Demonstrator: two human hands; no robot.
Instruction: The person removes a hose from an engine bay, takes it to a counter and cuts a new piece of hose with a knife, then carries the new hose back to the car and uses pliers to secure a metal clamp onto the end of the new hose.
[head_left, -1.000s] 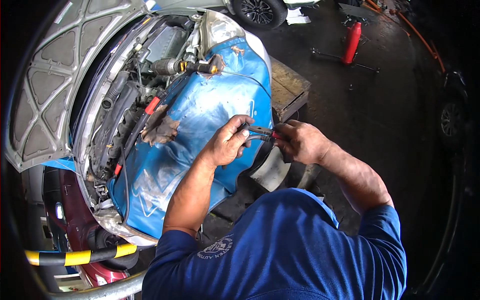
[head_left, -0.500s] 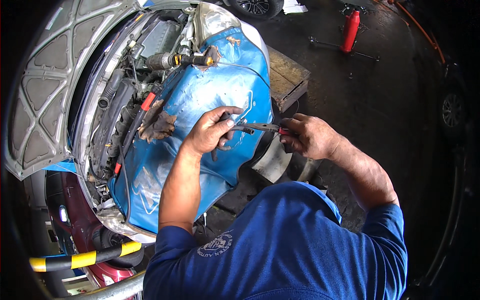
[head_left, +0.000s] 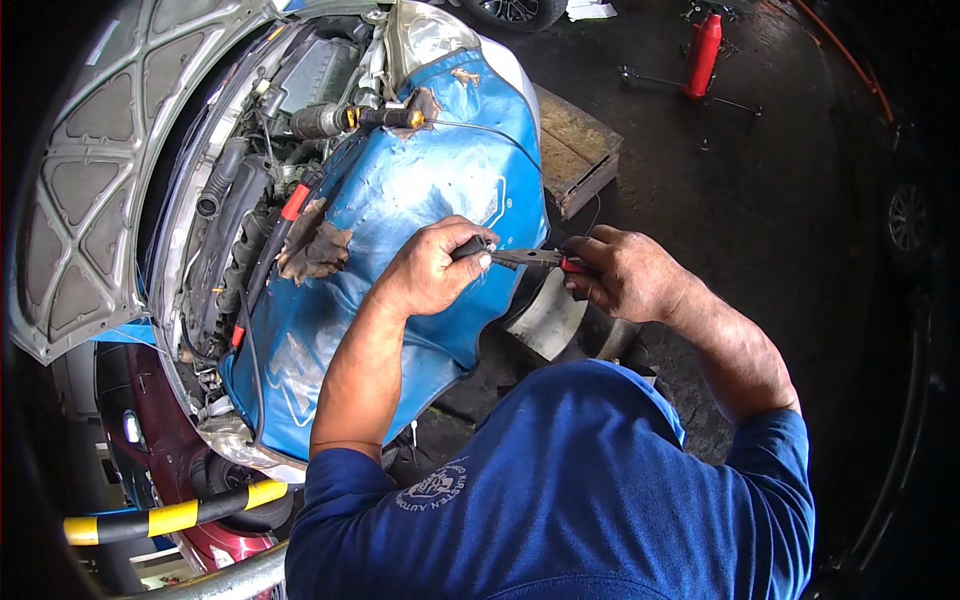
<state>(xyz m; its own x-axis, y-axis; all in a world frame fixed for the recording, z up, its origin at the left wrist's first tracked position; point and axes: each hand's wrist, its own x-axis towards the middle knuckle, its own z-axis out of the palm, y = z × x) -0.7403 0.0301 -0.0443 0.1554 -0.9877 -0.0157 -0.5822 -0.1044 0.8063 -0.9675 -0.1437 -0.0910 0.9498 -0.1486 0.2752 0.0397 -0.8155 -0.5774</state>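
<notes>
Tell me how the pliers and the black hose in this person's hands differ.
The long-nose pliers show grey metal and red on the handle; the black hose looks dark throughout. The right hand holds the pliers, the left hand the hose. The pliers' nose shows clearly, while fingers hide much of the hose. Both are hand-held.

Two hands (head_left: 425,268) (head_left: 635,275), one pair of pliers (head_left: 537,257)

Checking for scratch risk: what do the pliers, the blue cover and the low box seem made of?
Pliers: probably metal, dull grey at the jaws; the red handle looks plastic-covered. Blue cover: likely vinyl, given its glossy highlights and soft folds. Low box: apparently wood, worn, matte brown boards.
</notes>
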